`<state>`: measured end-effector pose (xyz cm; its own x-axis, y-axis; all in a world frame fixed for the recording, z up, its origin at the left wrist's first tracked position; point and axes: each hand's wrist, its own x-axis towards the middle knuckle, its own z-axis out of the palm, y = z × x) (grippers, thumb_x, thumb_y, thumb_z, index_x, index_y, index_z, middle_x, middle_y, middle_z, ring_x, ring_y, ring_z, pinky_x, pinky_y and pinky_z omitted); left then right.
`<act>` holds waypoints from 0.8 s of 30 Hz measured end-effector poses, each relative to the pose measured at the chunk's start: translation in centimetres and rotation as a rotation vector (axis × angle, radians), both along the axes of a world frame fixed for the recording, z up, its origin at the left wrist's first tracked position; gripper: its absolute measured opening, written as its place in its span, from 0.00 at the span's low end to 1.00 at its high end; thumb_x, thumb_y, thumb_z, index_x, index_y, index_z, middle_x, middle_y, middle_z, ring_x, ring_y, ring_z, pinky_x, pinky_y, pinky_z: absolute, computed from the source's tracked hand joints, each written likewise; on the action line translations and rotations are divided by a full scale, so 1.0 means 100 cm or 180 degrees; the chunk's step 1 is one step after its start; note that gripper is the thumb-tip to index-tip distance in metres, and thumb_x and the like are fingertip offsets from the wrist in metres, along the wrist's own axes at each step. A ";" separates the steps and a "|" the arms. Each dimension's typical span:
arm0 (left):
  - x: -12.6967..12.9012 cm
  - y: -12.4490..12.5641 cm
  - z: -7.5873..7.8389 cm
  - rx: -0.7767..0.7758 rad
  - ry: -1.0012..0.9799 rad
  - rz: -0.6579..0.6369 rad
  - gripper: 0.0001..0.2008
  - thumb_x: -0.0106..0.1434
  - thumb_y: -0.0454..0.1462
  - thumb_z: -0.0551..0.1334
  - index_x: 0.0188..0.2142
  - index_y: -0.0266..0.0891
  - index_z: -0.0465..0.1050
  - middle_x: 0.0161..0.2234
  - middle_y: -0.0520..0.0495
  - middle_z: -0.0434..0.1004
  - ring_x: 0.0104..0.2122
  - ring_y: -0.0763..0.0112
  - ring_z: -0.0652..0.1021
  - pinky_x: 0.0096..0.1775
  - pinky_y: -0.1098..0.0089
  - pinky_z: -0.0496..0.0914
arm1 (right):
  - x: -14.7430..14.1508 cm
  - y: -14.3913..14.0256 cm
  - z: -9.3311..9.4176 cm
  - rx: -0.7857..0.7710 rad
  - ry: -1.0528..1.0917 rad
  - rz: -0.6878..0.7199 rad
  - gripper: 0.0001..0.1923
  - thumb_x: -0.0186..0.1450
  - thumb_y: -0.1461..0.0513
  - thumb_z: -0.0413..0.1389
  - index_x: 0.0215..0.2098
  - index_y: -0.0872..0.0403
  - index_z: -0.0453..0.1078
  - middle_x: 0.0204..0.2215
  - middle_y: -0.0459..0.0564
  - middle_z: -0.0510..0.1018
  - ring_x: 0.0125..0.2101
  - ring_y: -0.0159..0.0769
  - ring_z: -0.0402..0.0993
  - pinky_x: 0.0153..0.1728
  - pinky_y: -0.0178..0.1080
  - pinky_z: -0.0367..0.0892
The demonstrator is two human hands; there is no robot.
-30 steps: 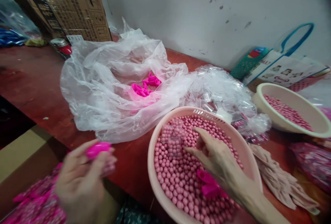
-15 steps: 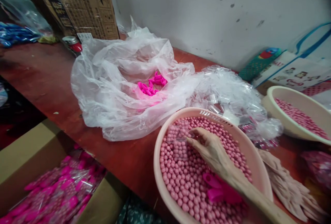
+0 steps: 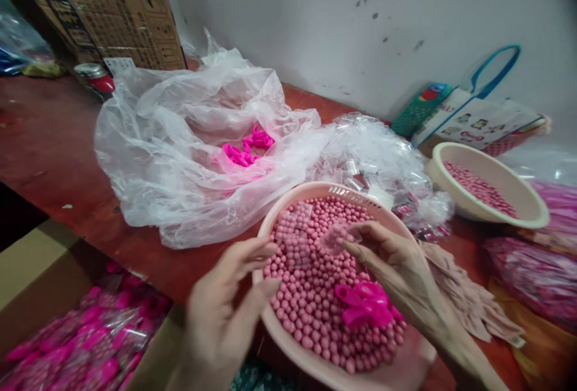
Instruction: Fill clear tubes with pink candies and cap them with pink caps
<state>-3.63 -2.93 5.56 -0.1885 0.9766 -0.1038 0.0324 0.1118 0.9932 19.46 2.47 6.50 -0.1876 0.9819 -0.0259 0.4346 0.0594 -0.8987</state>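
Note:
My right hand (image 3: 392,264) is over the pink basin (image 3: 303,360), its thumb and fingers pinching a small clear plastic bag (image 3: 334,238). My left hand (image 3: 228,298), slightly blurred, hovers at the basin's left rim with thumb and fingers apart and nothing in it. Round pink beads (image 3: 311,319) fill much of the basin. On the beads lie more small clear bags (image 3: 293,234), left of the right hand, and a cluster of bright pink plastic pieces (image 3: 365,305) below it.
Behind the basin spreads a large translucent bag (image 3: 148,156) holding bright pink pieces (image 3: 243,151). Beside it is a heap of clear bags (image 3: 374,147). A cream basin (image 3: 489,219) of beads stands right, near a crumpled cloth (image 3: 469,289). An open carton (image 3: 40,258) holds filled packets lower left.
My left hand has come into view at the basin's left side. My right hand now holds a clear bag lifted above the beads. The whole view has shifted to the right.

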 end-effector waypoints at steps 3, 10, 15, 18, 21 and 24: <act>0.045 0.019 0.000 -0.0075 0.0069 -0.1184 0.25 0.59 0.38 0.65 0.56 0.49 0.64 0.55 0.49 0.69 0.55 0.60 0.68 0.56 0.65 0.61 | -0.002 -0.010 0.001 -0.0054 0.0290 0.0241 0.04 0.66 0.60 0.55 0.37 0.52 0.70 0.31 0.45 0.73 0.29 0.32 0.68 0.28 0.32 0.63; 0.058 0.039 -0.015 -0.0304 -0.0992 -0.1347 0.02 0.62 0.32 0.60 0.36 0.38 0.71 0.32 0.53 0.72 0.34 0.74 0.73 0.39 0.77 0.69 | 0.026 -0.012 -0.002 0.0016 -0.0559 0.0575 0.05 0.64 0.63 0.59 0.39 0.52 0.71 0.33 0.46 0.75 0.35 0.38 0.72 0.36 0.38 0.68; 0.054 0.035 -0.021 -0.0474 -0.1025 -0.1137 0.04 0.62 0.33 0.61 0.38 0.38 0.71 0.35 0.52 0.72 0.37 0.72 0.73 0.40 0.74 0.71 | 0.030 -0.029 -0.024 0.0263 -0.2082 0.1108 0.07 0.59 0.69 0.61 0.29 0.53 0.71 0.34 0.49 0.72 0.37 0.43 0.68 0.37 0.45 0.68; 0.053 0.034 -0.021 -0.0508 -0.1087 -0.1118 0.05 0.61 0.33 0.62 0.38 0.39 0.73 0.37 0.52 0.73 0.39 0.71 0.74 0.42 0.74 0.70 | 0.025 -0.033 -0.034 0.0491 -0.1845 0.0963 0.07 0.62 0.71 0.55 0.29 0.54 0.70 0.32 0.50 0.72 0.35 0.42 0.68 0.38 0.45 0.68; 0.053 0.035 -0.022 -0.0369 -0.1020 -0.1144 0.06 0.62 0.32 0.61 0.39 0.42 0.73 0.36 0.54 0.73 0.40 0.73 0.73 0.44 0.75 0.68 | 0.025 -0.027 -0.028 0.0460 -0.1316 0.0595 0.08 0.68 0.65 0.50 0.31 0.54 0.68 0.29 0.48 0.73 0.32 0.39 0.69 0.34 0.40 0.68; 0.053 0.036 -0.023 -0.0324 -0.0952 -0.1250 0.07 0.62 0.32 0.60 0.39 0.42 0.73 0.35 0.54 0.73 0.38 0.73 0.73 0.42 0.76 0.68 | 0.021 -0.021 -0.015 0.0206 -0.0542 0.0186 0.10 0.70 0.59 0.47 0.37 0.53 0.69 0.30 0.47 0.75 0.33 0.37 0.72 0.30 0.34 0.68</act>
